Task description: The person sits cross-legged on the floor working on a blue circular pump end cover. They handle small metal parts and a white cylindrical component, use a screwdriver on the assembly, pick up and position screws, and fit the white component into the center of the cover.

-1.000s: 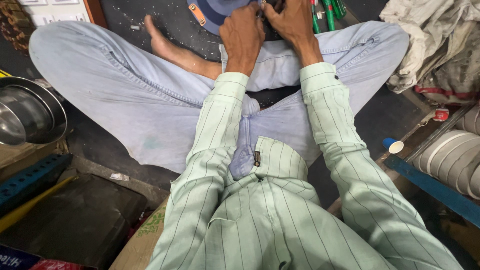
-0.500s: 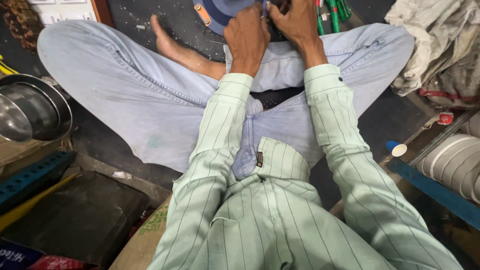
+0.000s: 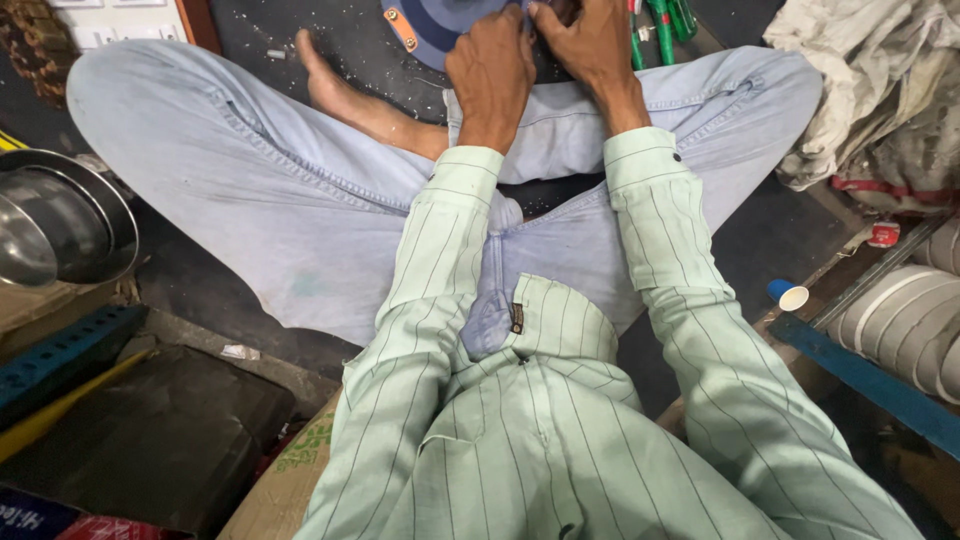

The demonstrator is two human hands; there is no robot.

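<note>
I sit cross-legged in light blue jeans and a pale green striped shirt. My left hand [image 3: 492,68] and my right hand [image 3: 588,48] are close together at the top of the view, both gripping a round blue-grey object [image 3: 440,25] with an orange tab that lies in front of my legs. The fingers curl over its edge, and most of the object is cut off by the frame. My bare foot [image 3: 325,85] rests on the dark floor to the left of the hands.
Steel bowls [image 3: 55,225] stand at the left. Green-handled tools [image 3: 660,25] lie beside the right hand. A heap of cloth [image 3: 880,90] is at the upper right, a small blue-and-white cap [image 3: 788,295] and white rolls [image 3: 905,320] at the right, cardboard [image 3: 290,470] below.
The view has tilted down slightly, so the hands and the blue-grey object sit a little lower in frame. Both hands keep their grip.
</note>
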